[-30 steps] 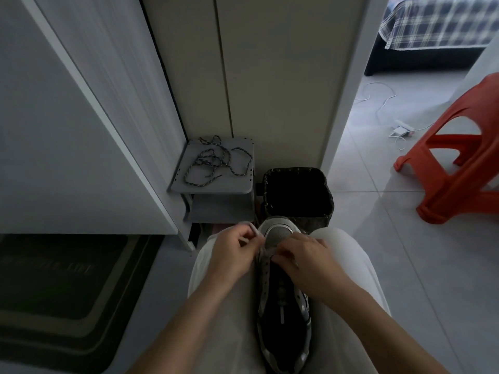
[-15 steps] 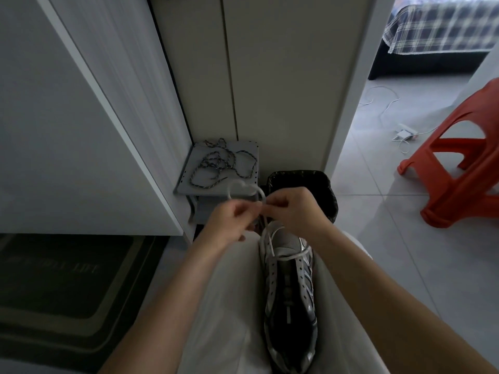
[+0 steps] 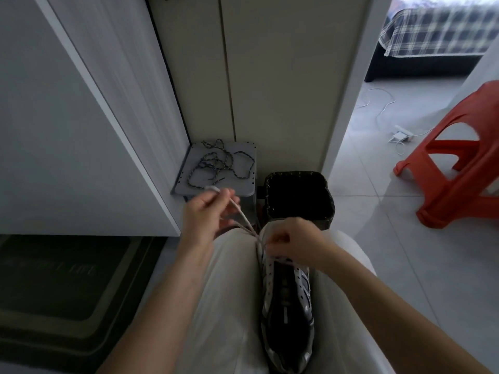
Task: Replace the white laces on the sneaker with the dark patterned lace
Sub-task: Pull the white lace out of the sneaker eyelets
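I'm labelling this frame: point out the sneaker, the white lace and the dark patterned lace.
sneaker [image 3: 285, 300], head view, on its dark tongue.
white lace [image 3: 244, 215], head view, on the taut stretch above the sneaker.
dark patterned lace [image 3: 216, 162], head view, mid-tangle.

Left hand [image 3: 204, 215] holds white lace [image 3: 242, 214] taut; right hand [image 3: 295, 242] pinches it at sneaker [image 3: 286, 309].

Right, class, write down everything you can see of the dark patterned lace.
The dark patterned lace looks like a round, braided cord, dark with pale flecks. It lies slack in an untidy tangle of loops on the flat top of the grey stand in the corner. It is not threaded through anything, and only the stand touches it.
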Available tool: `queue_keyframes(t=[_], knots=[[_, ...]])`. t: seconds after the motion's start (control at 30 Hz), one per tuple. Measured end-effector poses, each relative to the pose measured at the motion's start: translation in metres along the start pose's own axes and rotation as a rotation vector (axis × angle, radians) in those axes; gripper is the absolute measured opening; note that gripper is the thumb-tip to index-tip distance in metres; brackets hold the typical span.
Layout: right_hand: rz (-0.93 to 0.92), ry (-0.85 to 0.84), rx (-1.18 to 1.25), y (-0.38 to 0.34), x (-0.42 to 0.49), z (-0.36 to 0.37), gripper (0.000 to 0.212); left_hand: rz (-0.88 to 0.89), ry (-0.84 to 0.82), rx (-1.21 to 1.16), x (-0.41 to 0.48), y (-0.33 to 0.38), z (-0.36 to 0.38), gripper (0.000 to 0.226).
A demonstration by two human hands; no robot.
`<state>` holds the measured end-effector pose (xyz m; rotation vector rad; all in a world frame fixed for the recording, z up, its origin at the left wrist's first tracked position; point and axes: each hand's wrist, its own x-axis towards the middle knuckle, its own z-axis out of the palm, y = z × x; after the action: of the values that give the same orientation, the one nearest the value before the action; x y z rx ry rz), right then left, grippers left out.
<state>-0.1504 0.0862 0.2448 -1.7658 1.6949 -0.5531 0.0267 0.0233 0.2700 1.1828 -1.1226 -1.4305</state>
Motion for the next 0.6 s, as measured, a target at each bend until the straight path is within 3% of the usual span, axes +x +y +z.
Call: queue_keyframes(t=[0.07,0.17,0.23,0.33,0.4,0.5,0.6], knots=[[-0.057,-0.010,-0.077,0.002,-0.006,0.009,0.009,0.033,0.025,-0.083,0.007,0.019,-0.005,0.012],[-0.054,0.097,0.029,-0.005,0.002,0.007,0.008,0.039,-0.003,-0.082,0.010,0.032,-0.003,0.013],[-0.027,0.201,0.129,-0.013,0.011,-0.001,0.006,0.013,-0.065,0.029,0.006,0.027,0.000,0.014],[-0.060,0.249,0.113,-0.017,0.018,-0.006,0.006,-0.079,-0.225,0.207,-0.006,0.009,0.001,0.033],[-0.038,0.272,0.163,-0.014,0.018,-0.004,0.006,-0.139,-0.357,0.399,-0.015,-0.006,0.003,0.027],[0.058,0.289,0.293,-0.008,0.017,0.002,0.006,0.009,-0.435,0.727,-0.028,-0.033,0.014,0.017],[0.081,0.256,0.345,-0.007,0.018,0.007,0.010,0.185,-0.292,0.861,-0.039,-0.046,0.022,0.008]])
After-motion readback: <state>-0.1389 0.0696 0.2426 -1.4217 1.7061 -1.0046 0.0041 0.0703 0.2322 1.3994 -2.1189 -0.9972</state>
